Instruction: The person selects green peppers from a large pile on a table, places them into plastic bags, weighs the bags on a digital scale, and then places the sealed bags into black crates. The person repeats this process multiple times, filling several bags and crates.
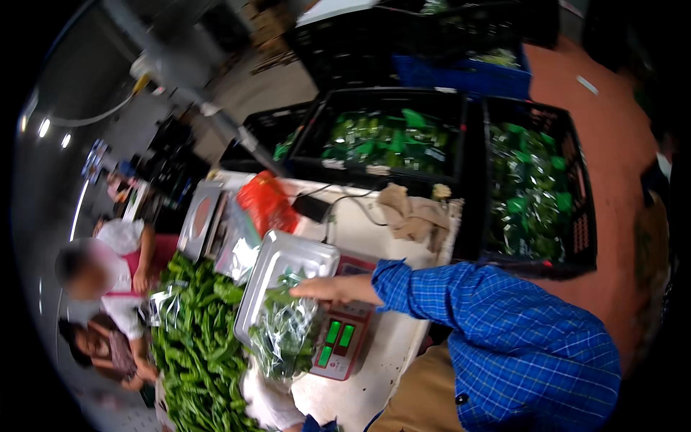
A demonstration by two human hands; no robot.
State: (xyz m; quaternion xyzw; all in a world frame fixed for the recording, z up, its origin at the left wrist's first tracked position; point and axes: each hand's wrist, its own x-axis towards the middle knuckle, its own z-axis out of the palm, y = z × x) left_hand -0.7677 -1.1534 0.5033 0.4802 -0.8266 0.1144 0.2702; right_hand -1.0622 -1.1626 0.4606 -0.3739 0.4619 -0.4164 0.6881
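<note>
A clear plastic bag of green peppers lies on the metal tray of a red and white digital scale with lit green displays. Over the tray, my right hand reaches across the bag's upper end, fingers pointing left; whether it grips the plastic is unclear. My left hand, in a white glove, is at the bag's lower end, its fingers blurred and partly hidden. Loose long green peppers form a large pile left of the scale. Another clear bag rests on the pile.
Beyond the scale are a red plastic bag, clear bags, another metal-topped scale, a brown cloth and cables. Black crates of bagged green vegetables border the white table. Two people are across the pile.
</note>
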